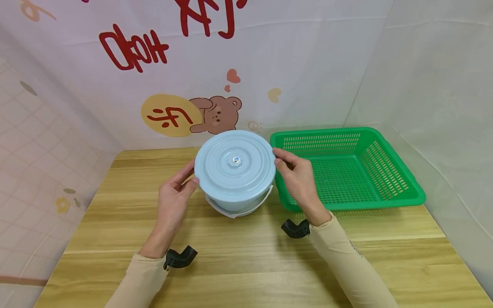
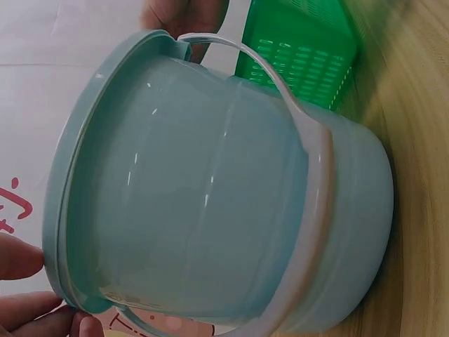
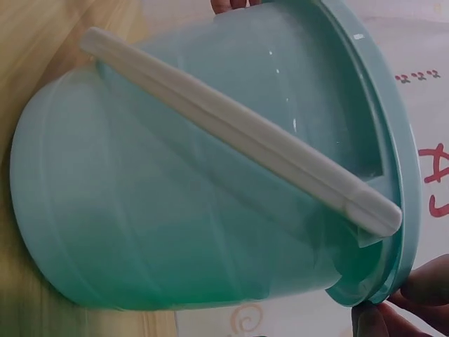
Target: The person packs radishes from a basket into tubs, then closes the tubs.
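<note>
A light blue plastic bucket (image 2: 203, 189) stands upright on the table, its round lid (image 1: 235, 179) lying over the top. The white handle (image 3: 231, 126) hangs down against the bucket's front side. At the lid's left edge, my left hand (image 1: 174, 199) pinches the rim, thumb on top and fingers beneath. My right hand (image 1: 299, 179) grips the opposite edge the same way, close to the green basket. In both wrist views the fingertips meet the lid's rim. Whether the lid is fully seated all round cannot be told.
A green plastic basket (image 1: 417, 199) with slotted walls is right of the bucket, near the back wall. Wood-grain table (image 1: 246, 261) extends in front. A printed white cloth (image 1: 308, 55) hangs behind. A black wrist mount (image 1: 296, 229) juts inward from the right sleeve, another (image 1: 181, 257) from the left.
</note>
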Tool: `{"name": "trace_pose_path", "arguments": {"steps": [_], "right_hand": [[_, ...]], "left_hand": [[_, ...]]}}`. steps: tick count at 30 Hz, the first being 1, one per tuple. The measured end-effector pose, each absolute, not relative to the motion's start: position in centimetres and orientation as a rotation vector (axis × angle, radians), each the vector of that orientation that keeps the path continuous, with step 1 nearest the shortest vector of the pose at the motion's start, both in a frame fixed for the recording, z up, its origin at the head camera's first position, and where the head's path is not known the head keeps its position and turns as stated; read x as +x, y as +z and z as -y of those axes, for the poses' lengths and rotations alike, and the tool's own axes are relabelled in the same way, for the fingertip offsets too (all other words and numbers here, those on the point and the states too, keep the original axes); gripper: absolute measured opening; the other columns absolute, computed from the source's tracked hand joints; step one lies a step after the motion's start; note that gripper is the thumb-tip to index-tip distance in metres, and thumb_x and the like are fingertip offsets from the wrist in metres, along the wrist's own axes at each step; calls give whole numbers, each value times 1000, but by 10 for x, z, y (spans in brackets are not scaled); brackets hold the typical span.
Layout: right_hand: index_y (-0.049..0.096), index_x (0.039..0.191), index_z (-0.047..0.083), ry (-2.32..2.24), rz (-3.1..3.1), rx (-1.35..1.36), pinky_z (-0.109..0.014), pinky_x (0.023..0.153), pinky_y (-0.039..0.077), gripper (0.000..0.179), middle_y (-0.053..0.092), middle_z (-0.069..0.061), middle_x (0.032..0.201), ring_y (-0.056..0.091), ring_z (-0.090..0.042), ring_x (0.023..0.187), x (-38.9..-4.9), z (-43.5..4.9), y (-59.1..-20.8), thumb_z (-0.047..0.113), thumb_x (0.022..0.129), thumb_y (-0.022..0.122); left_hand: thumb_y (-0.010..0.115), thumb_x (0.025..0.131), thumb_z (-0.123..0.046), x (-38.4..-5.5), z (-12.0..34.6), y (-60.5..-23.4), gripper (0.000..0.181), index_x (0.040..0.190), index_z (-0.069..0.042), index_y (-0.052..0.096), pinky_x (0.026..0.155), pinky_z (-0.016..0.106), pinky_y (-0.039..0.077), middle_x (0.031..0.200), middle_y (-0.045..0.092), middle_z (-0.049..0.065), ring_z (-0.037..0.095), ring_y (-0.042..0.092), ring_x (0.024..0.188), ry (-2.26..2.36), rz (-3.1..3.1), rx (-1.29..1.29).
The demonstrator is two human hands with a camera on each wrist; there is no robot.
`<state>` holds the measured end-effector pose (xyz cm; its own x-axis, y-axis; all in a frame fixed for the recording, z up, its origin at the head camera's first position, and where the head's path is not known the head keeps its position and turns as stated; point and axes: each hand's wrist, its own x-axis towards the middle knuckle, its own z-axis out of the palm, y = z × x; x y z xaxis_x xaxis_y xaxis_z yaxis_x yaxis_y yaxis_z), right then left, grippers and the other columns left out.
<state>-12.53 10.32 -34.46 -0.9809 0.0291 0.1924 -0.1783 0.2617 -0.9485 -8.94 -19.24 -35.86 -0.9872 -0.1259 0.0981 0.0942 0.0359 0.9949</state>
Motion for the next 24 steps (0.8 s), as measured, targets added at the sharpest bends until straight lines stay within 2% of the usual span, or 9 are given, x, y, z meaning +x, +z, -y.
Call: {"name": "trace_pose_path", "arguments": {"steps": [11, 18, 24], "right_hand": [[67, 137, 4, 1815, 2396, 121, -17, 89, 53, 35, 65, -10, 140, 64, -22, 124, -131, -104, -352, 12, 105, 57], [67, 137, 5, 1806, 2413, 122, -17, 88, 52, 35, 65, -11, 140, 64, -23, 123, -132, -105, -354, 12, 105, 57], [67, 138, 5, 1796, 2421, 122, -18, 88, 53, 35, 66, -9, 139, 64, -21, 122, -131, -105, -353, 14, 105, 57]], "left_hand": [[59, 102, -1, -89, 190, -362, 46, 147, -3, 57, 99, 19, 51, 145, 59, 13, 26, 59, 129, -2087, 2142, 44], [59, 102, -2, -88, 189, -363, 45, 148, -4, 57, 99, 19, 50, 142, 60, 9, 22, 59, 128, -2076, 2154, 57], [59, 103, -4, -89, 189, -365, 46, 148, -5, 56, 99, 18, 50, 146, 58, 10, 21, 57, 130, -2056, 2178, 65]]}}
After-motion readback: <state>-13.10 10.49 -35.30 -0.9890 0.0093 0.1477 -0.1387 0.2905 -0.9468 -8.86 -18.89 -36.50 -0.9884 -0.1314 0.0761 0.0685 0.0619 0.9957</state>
